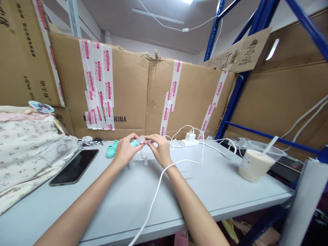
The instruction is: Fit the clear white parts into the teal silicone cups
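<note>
Above the table, my left hand (124, 147) is closed around a small teal piece (134, 143) with a whitish translucent piece (140, 139) at its end. The fingertips of my right hand (159, 147) are pinched together at the right edge of that translucent piece. My fingers cover part of both pieces. Just left of my left hand stand small teal bottle-shaped pieces (110, 152) with round openings. Below my hands, several small whitish translucent pieces (145, 160) stand on the table, partly hidden by my left hand.
A white cable (160, 181) loops across the grey table (205, 191), over my right wrist. A charger on a power strip (190, 139) sits at the back. A phone (75, 167) and flowered cloth (25, 147) lie left; a drink cup (256, 164) stands right. Cardboard (133, 89) walls the back.
</note>
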`<move>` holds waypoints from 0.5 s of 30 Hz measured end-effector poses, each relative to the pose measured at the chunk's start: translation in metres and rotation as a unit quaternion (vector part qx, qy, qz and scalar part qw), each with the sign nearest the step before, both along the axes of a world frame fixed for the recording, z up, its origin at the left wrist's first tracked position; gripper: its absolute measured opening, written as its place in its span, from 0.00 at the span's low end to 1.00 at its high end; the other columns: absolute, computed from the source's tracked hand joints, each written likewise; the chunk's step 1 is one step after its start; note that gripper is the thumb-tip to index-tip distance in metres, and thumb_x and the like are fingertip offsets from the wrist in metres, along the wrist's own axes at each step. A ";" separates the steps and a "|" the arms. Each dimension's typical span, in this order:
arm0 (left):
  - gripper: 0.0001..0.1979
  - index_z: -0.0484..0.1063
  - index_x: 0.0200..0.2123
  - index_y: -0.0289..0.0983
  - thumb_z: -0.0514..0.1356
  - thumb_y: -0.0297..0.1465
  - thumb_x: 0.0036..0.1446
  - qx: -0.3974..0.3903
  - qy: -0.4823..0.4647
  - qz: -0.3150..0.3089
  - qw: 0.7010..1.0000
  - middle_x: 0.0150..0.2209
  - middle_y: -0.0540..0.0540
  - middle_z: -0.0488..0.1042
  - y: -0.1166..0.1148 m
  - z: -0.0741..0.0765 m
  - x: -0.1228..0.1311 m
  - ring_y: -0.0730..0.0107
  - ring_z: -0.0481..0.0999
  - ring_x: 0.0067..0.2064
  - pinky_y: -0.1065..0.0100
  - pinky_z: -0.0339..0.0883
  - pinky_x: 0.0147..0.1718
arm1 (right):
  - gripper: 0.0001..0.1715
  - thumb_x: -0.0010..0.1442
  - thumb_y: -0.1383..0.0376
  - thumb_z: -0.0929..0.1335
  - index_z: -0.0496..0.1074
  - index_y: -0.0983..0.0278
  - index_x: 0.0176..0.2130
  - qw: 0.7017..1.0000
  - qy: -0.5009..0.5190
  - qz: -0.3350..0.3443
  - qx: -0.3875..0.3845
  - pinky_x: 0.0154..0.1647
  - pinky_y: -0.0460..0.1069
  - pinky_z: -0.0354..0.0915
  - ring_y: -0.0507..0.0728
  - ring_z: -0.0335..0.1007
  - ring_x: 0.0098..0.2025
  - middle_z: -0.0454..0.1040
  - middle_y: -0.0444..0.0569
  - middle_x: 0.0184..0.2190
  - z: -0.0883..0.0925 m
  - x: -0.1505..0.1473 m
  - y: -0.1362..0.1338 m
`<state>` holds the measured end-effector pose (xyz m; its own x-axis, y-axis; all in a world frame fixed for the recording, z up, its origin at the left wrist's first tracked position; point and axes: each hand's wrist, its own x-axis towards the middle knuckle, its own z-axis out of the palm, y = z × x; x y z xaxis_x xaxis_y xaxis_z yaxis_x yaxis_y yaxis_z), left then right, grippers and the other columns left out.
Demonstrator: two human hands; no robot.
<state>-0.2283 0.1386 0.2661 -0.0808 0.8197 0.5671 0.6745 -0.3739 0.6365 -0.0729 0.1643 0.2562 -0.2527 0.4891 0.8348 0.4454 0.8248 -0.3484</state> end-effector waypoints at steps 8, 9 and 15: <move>0.19 0.75 0.35 0.41 0.60 0.48 0.45 -0.019 0.043 -0.002 0.999 0.38 0.49 0.76 0.010 0.004 -0.009 0.60 0.73 0.41 0.67 0.59 0.38 | 0.07 0.58 0.63 0.66 0.71 0.64 0.35 0.998 0.026 0.047 -0.045 0.39 0.47 0.61 0.52 0.69 0.35 0.73 0.47 0.33 -0.001 -0.002 0.005; 0.20 0.75 0.36 0.41 0.59 0.48 0.46 -0.018 0.060 0.002 0.998 0.39 0.48 0.76 0.011 0.006 -0.011 0.59 0.73 0.43 0.67 0.59 0.39 | 0.08 0.58 0.63 0.65 0.70 0.64 0.35 0.997 0.026 0.058 -0.047 0.40 0.47 0.62 0.52 0.69 0.36 0.72 0.47 0.32 0.001 -0.003 0.007; 0.20 0.75 0.38 0.40 0.57 0.47 0.49 -0.021 0.117 0.030 0.992 0.40 0.44 0.75 0.017 0.004 -0.036 0.55 0.72 0.44 0.65 0.60 0.39 | 0.05 0.56 0.64 0.67 0.70 0.64 0.34 0.998 -0.021 0.052 -0.035 0.42 0.48 0.58 0.53 0.65 0.38 0.72 0.46 0.32 0.002 -0.024 0.019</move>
<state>-0.2644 0.1557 0.2699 0.0004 0.8408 0.5413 0.8263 -0.3052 0.4733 -0.0971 0.1836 0.2584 -0.3391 0.5148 0.7874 0.3750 0.8416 -0.3888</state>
